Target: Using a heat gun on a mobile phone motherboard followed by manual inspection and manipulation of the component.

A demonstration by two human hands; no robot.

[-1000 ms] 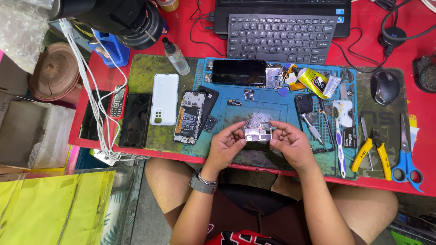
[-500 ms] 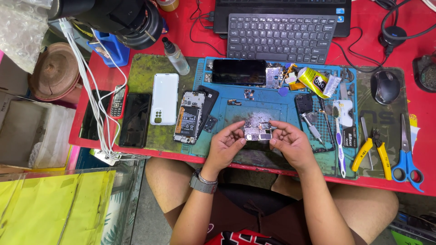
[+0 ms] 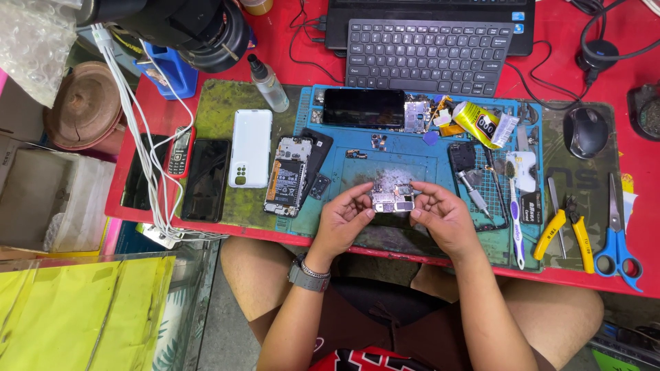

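Board: small silvery phone circuit board (image 3: 393, 197) sits between my two hands, just above the blue repair mat (image 3: 405, 161) on the counter.
Left hand (image 3: 342, 221): fingertips pinch its left edge.
Right hand (image 3: 440, 214): fingertips pinch its right edge.
Nearby: opened phone with bare internals (image 3: 287, 176) lies left.
Care: I judge an edge-only grip best, kept level and low over the mat.

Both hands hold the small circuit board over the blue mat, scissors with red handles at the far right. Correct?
Not quite: in the head view the scissors have blue handles. The rest stands: left hand and right hand hold the circuit board over the blue mat.
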